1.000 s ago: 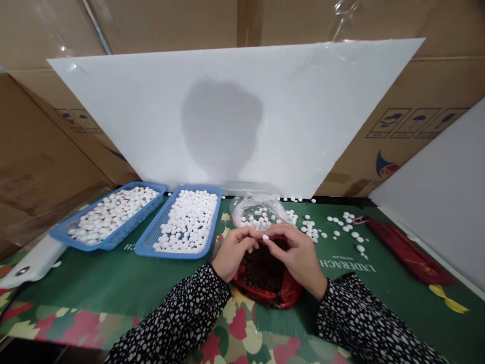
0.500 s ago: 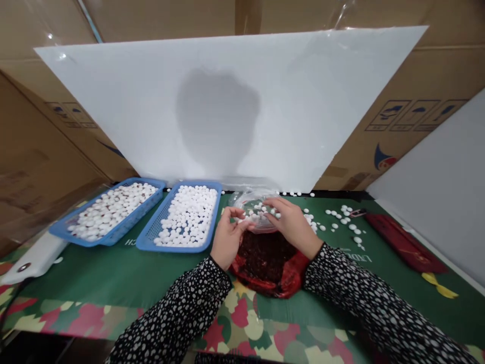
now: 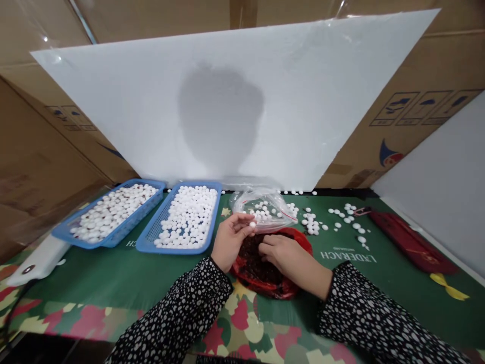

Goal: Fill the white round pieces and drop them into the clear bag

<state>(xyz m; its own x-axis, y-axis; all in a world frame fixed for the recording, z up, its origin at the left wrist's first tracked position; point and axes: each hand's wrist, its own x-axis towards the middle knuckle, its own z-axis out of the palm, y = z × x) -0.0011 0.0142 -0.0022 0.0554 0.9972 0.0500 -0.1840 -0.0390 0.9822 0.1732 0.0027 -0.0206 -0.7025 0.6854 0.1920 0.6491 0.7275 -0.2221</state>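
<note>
My left hand [image 3: 231,241] pinches a small white ball [image 3: 252,224] between thumb and fingertips, above the left edge of a red plastic bag [image 3: 282,292]. Inside the opened bag lies a dark brown, crumbly mass [image 3: 248,253]. Into this mass reach the bent fingers of my right hand [image 3: 290,258]; the fingertips are closed together, and what they hold, if anything, is hidden. Just behind both hands lies a clear zip bag [image 3: 286,215], its mouth facing me, with several white balls inside.
Two blue baskets [image 3: 142,242] [image 3: 108,237] full of white balls stand at left, the outer one's balls showing brown spots. Loose balls [image 3: 312,225] lie right of the zip bag. A dark red case [image 3: 411,245] is far right, a white device [image 3: 40,263] far left. A white board [image 3: 303,111] stands behind.
My right hand has moved from the clear zip bag down into the dark mass in the red bag. The left hand has drawn slightly back with a white ball now visible in its fingertips.
</note>
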